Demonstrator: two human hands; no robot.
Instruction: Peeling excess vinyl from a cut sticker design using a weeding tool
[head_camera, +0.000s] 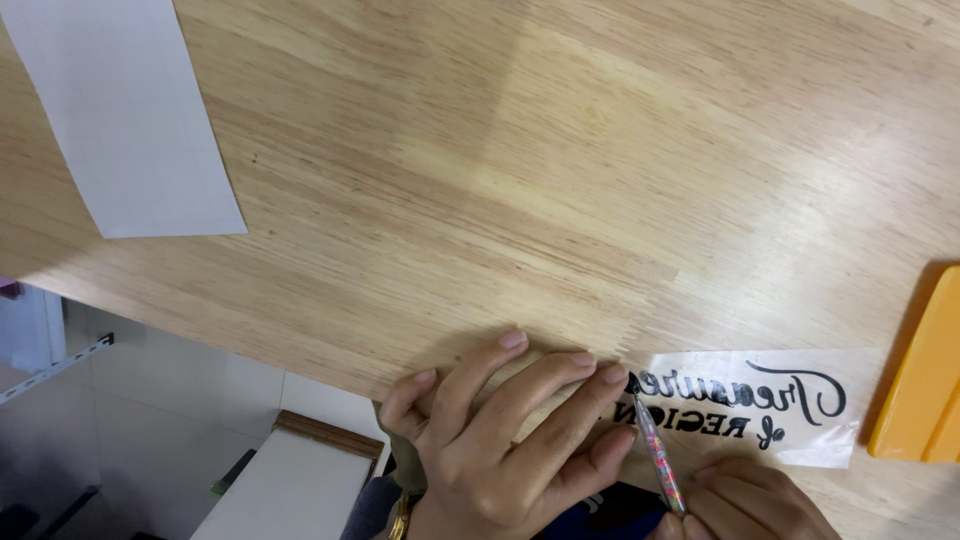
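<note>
A clear film strip (800, 405) with black cut lettering lies on the wooden table (520, 180) near its front edge. My left hand (510, 440) rests on the table edge with fingers spread, fingertips pressing the film's left end. My right hand (745, 500), mostly out of frame at the bottom, holds a thin pen-like tool (658, 455) with a multicoloured shaft. Its tip touches the lettering just by my left fingertips.
A white sheet of paper (130, 110) lies at the table's upper left. An orange-yellow plastic scraper (925, 385) sits at the right edge, next to the film. Beyond the table edge at lower left are a tiled floor and a white box (290, 490).
</note>
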